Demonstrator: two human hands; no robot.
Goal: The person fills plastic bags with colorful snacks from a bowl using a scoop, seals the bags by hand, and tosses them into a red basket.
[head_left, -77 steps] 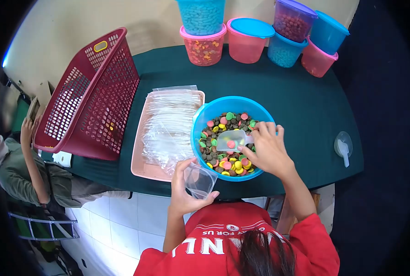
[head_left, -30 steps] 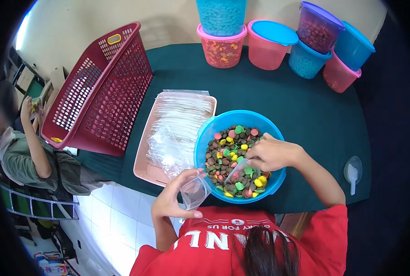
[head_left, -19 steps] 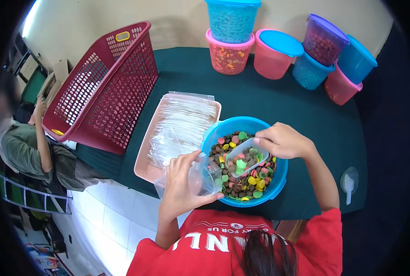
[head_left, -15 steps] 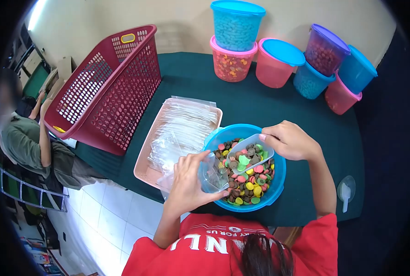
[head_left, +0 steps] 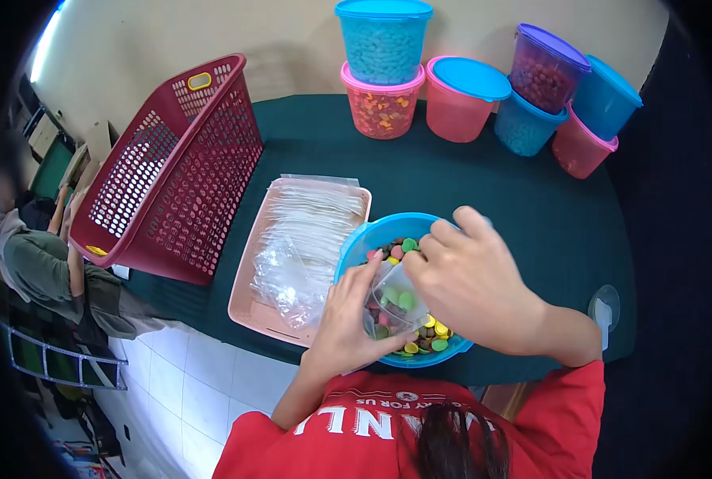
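Note:
My left hand holds a clear plastic bag by its mouth over a blue tub. Fingers of my right hand are wrapped round the handle of a translucent scoop, mostly hidden behind the hand. The scoop is tipped toward the bag's mouth, and green and brown button-shaped candies show through the clear plastic there. Loose candies in brown, yellow, green and pink fill the tub below both hands.
Left of the tub lies a pink tray of flat clear bags. Beyond it stands a maroon basket. Lidded tubs line the wall. A white spoon rests on a clear lid at right. Another person sits at far left.
My right hand has turned over and moved left and down, tipping the scoop from level over the tub into the bag's mouth. My left hand has shifted slightly right with the bag.

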